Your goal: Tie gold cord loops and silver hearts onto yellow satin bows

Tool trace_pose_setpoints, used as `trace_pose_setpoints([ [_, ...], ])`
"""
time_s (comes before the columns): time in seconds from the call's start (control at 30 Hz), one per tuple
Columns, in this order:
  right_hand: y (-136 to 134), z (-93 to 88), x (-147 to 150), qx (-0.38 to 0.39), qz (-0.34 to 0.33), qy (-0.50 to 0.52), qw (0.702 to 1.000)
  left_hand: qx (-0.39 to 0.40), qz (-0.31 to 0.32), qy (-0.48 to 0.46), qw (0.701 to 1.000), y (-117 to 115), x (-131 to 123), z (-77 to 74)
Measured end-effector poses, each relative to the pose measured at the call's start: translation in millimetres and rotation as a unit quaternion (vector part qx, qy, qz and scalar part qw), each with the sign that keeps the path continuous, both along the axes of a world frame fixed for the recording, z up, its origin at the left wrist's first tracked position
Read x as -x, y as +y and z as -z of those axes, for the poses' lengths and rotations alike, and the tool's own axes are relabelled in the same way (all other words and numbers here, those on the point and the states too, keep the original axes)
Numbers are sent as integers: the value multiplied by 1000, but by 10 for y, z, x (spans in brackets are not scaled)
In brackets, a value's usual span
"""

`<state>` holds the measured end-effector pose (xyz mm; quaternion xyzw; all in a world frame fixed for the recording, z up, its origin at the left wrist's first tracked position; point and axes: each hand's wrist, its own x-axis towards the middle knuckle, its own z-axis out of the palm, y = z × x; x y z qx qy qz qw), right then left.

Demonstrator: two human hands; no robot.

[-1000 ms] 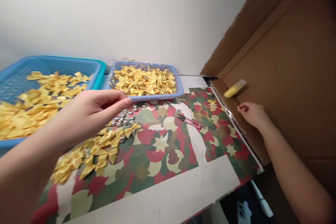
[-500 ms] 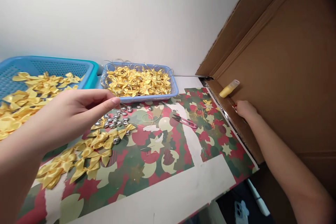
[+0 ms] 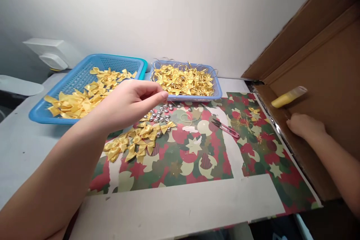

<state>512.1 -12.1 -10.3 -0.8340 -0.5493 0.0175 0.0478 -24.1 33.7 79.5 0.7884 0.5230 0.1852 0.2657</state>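
Note:
My left hand [image 3: 128,102] hovers above the table with fingertips pinched together near a heap of small silver beads [image 3: 161,114]; whatever it pinches is too small to make out. Loose yellow ribbon bows [image 3: 135,141] lie on the patterned paper just below it. My right hand [image 3: 305,125] rests curled on the edge of a brown cardboard box [image 3: 323,82] at the right, its fingers tucked out of sight. A yellow tube [image 3: 288,96] lies in the box just above that hand.
A large blue basket [image 3: 84,78] of yellow bows sits at the back left, a smaller blue tray [image 3: 185,80] of bows with gold loops beside it. Red thread snips [image 3: 226,128] lie on the Christmas-patterned paper [image 3: 197,157]. A white wall stands behind.
The view has swung left, so everything sits further right in frame. My right hand has gone from pointing fingers to a curled rest on the box edge. The left hand keeps its pinch.

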Motion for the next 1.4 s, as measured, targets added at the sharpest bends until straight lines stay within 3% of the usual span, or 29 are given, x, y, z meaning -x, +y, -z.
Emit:
trace_pose_setpoints([
  [0.1, -43, -124, 437, -10, 44, -2, 999, -1, 0, -10, 1000, 19, 19, -5],
  [0.2, -204, -171, 1168, -12, -50, 77, 996, -4, -3, -10, 1000, 49, 5, -7],
  [0.27, -341, -149, 1724, 27, -138, 156, 978, 2, 7, 0, 1000, 34, -28, 21],
  [0.3, -402, -127, 1984, 58, -190, 200, 959, 5, 19, 10, 1000, 5, -48, 57],
  [0.37, -485, -71, 2413, 117, -291, 335, 888, 4, 57, 46, 997, -109, -77, 184],
  [0.47, -513, 18, 2752, 154, -298, 451, 827, -29, 139, 127, 982, -398, -56, 485],
  [0.57, -495, 94, 2804, 145, -242, 522, 805, -102, 164, 204, 960, -710, 39, 745],
  [0.63, -495, 135, 2778, 130, -209, 549, 799, -148, 165, 220, 950, -855, 98, 804],
  [0.83, -533, 233, 2748, 120, -146, 632, 752, -232, 162, 213, 935, -891, -14, 603],
  [0.93, -545, 245, 2754, 109, -142, 653, 736, -191, 161, 147, 957, -805, -200, 587],
  [1.07, -562, 212, 2758, 103, -140, 684, 708, -69, 165, 34, 983, -686, -446, 729],
  [1.2, -592, 180, 2756, 111, -141, 696, 695, 40, 156, -73, 984, -611, -617, 836],
  [1.4, -603, 191, 2731, 93, -138, 705, 690, 136, 106, -136, 975, -534, -640, 799],
])
